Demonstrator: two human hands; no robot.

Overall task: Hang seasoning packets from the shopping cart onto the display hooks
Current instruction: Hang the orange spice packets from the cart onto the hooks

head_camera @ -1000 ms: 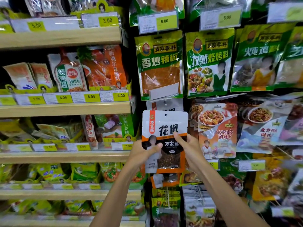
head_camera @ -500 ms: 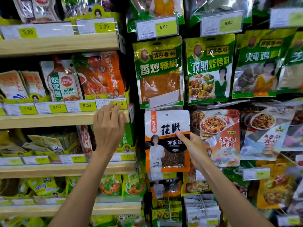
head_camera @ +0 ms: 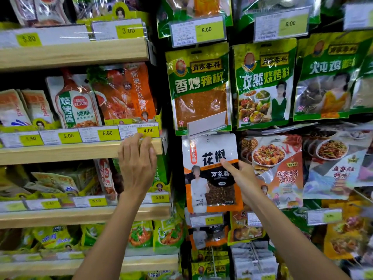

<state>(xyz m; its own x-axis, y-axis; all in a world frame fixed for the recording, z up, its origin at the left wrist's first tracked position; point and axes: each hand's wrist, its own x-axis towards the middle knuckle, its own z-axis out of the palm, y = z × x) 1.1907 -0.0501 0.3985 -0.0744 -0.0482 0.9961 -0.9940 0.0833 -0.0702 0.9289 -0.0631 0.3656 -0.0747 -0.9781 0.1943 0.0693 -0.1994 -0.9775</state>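
The person's left hand point(head_camera: 137, 164) rests loose-fingered on the pale wooden shelf point(head_camera: 70, 151) edge, gripping nothing. Just right of it, the glossy white-and-orange seasoning packet point(head_camera: 203, 190) sits flat against the hanging display, with dark peppercorns showing through its clear window. The right hand point(head_camera: 243, 178) pinches its side, thumb in front.

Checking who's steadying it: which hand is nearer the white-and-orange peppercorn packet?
Right. The right hand holds the peppercorn packet at its right edge; the left hand rests on the shelf edge to its left, apart.
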